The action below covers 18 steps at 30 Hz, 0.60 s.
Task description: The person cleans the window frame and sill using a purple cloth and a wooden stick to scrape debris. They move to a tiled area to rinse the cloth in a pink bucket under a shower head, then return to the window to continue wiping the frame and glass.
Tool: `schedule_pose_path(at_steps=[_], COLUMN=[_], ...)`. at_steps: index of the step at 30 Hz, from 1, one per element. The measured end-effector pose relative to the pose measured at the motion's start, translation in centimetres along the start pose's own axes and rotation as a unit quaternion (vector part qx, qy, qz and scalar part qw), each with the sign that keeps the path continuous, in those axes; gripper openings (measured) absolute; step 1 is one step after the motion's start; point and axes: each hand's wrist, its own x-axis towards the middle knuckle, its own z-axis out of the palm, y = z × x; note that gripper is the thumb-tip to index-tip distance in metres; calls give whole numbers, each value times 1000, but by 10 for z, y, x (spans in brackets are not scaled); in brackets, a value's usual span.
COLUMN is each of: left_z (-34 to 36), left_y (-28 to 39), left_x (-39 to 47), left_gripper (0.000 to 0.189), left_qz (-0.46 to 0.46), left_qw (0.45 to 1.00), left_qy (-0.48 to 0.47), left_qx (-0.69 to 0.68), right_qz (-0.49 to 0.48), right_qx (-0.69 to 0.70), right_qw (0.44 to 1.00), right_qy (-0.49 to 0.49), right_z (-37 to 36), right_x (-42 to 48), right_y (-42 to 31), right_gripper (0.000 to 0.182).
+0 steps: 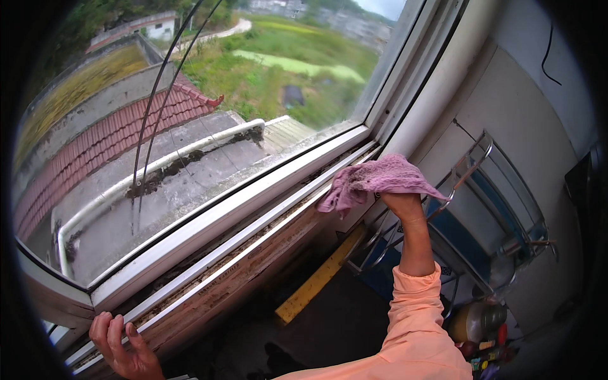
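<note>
A dirty pink cloth [380, 178] is bunched in my right hand [403, 204], at the far right end of the window track near the corner of the frame. The cloth hides most of my fingers. At the lower left, my left hand [124, 349] rests on the window's bottom track with its fingers apart, holding nothing. Between the two hands runs the white sliding-window track [247, 254], with dark dirt along its grooves. A closed glass pane in a white window sash [228, 213] stands just beyond the track.
A round white pipe [439, 90] rises beside the window's right edge. Below right stands a metal rack [475, 228] with blue panels, near bottles and jars [479, 323]. A yellow bar [320, 275] lies lower down. Outside are a red tiled roof [118, 137] and two black cables [159, 90].
</note>
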Motion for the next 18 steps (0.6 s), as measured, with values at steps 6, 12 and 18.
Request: schedule_pose_path(at_steps=[6,12,18], left_z=[11,7,21], left_y=[0,-2,-2], left_x=[-1,-1,-2], left_gripper=[6,7,11], left_qz=[5,12,30], left_qw=[1000,999,999], left_qy=[-24,-23,-18], left_qx=[9,33,34], right_qz=[197,100,-59], right_qx=[28,-9,-65], right_qw=[896,875,912], right_qy=[-396,-473,-401], right_z=[39,62,58], right_x=[93,92,90], right_y=[-26,-27,-70], right_gripper=[21,18,16])
